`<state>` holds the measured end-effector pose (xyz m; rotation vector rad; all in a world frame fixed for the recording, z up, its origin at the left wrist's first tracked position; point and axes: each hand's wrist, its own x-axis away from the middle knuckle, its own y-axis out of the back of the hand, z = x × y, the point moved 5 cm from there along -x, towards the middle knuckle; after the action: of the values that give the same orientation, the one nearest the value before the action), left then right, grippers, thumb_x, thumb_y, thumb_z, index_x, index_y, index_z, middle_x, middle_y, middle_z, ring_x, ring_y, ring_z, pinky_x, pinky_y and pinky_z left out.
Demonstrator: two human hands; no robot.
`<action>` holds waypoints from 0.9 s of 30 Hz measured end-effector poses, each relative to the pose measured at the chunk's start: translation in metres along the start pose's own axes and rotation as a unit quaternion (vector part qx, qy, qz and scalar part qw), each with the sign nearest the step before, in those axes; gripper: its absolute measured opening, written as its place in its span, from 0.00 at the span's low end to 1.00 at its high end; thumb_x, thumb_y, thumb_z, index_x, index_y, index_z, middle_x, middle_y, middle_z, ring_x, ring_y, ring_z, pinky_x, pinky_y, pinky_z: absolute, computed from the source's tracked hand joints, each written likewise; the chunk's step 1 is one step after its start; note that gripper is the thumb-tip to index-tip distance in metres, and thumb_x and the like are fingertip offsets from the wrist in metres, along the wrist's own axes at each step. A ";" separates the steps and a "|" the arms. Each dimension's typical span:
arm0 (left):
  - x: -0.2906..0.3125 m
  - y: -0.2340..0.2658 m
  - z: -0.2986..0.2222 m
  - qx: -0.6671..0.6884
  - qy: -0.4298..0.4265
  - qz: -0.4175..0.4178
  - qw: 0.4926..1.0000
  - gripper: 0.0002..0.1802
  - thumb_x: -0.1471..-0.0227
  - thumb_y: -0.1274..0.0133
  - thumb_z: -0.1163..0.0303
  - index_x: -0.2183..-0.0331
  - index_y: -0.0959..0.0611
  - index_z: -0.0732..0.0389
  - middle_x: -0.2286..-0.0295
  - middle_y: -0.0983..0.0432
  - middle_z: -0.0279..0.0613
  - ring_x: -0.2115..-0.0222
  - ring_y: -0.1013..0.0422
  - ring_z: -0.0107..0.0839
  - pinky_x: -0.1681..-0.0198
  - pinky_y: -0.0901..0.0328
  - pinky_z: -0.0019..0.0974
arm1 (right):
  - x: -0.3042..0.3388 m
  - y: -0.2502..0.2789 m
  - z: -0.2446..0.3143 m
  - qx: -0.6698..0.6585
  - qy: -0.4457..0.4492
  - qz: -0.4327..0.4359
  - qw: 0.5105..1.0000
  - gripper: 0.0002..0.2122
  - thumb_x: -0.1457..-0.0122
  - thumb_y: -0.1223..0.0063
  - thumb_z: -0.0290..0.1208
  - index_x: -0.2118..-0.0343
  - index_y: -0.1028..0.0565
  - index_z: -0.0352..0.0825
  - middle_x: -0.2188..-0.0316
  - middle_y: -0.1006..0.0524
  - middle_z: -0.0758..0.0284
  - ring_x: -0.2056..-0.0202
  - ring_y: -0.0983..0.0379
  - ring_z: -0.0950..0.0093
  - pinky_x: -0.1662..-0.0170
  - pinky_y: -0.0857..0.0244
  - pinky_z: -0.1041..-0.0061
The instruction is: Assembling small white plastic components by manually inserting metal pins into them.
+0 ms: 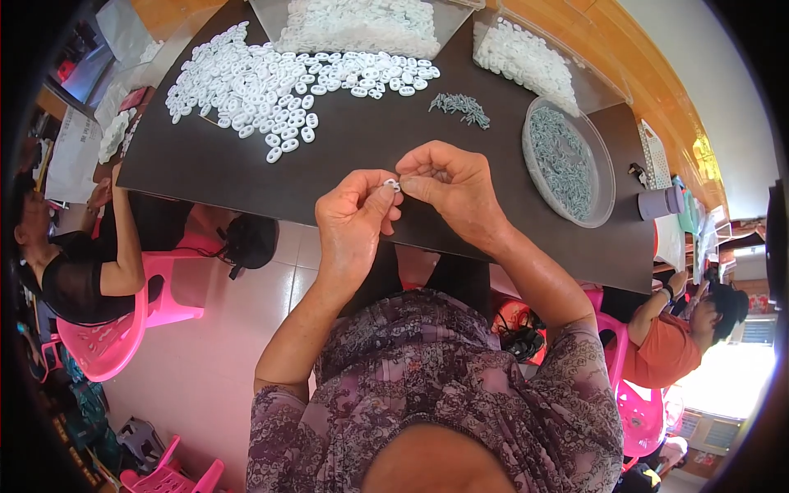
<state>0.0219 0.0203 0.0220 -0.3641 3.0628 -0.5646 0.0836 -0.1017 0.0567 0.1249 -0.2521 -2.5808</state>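
Over the near edge of the dark table, my left hand (355, 215) pinches a small white oval plastic piece (392, 186) between thumb and fingers. My right hand (457, 191) meets it from the right, thumb and forefinger pressed together at the piece's edge; whatever lies between those fingertips is too small to make out. Beyond my hands spreads a heap of white oval pieces with two holes each (255, 78). Nearer the right hand lies a small pile of grey screw-like parts (460, 108). More of these fill a round clear tub (610, 185) at the right.
Two clear bins, one at the far middle (460, 25) and one at the far right (604, 82), hold more white pieces. A grey-purple cup (660, 202) stands near the table's right end. Co-workers sit at left (78, 275) and right (662, 349) on pink chairs.
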 end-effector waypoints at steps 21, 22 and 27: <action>-0.003 0.004 0.007 -0.027 0.017 -0.015 0.999 0.06 0.47 0.50 0.75 0.68 0.22 0.69 0.78 0.26 0.37 0.82 0.34 0.19 0.82 0.38 0.22 | -0.002 0.000 -0.012 -0.019 0.014 -0.021 0.999 0.05 0.51 0.45 0.20 0.70 0.26 0.28 0.75 0.24 0.70 0.72 0.30 0.84 0.68 0.35 0.84; -0.003 0.004 0.007 -0.022 0.020 -0.015 0.999 0.06 0.47 0.50 0.75 0.68 0.22 0.69 0.78 0.26 0.37 0.81 0.34 0.19 0.82 0.38 0.22 | -0.002 -0.001 -0.012 -0.019 0.014 -0.021 1.000 0.05 0.51 0.45 0.20 0.70 0.26 0.28 0.75 0.24 0.70 0.72 0.30 0.84 0.68 0.35 0.84; -0.003 0.004 0.007 -0.008 0.023 -0.014 1.000 0.06 0.47 0.51 0.75 0.68 0.22 0.69 0.77 0.26 0.37 0.81 0.33 0.20 0.81 0.38 0.23 | -0.002 -0.003 -0.011 0.001 0.024 -0.020 1.000 0.04 0.50 0.48 0.19 0.70 0.26 0.28 0.76 0.25 0.69 0.72 0.30 0.82 0.67 0.35 0.82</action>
<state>0.0239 0.0221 0.0136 -0.3998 3.1119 -0.5567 0.0857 -0.1000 0.0459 0.1943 -0.2356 -2.6127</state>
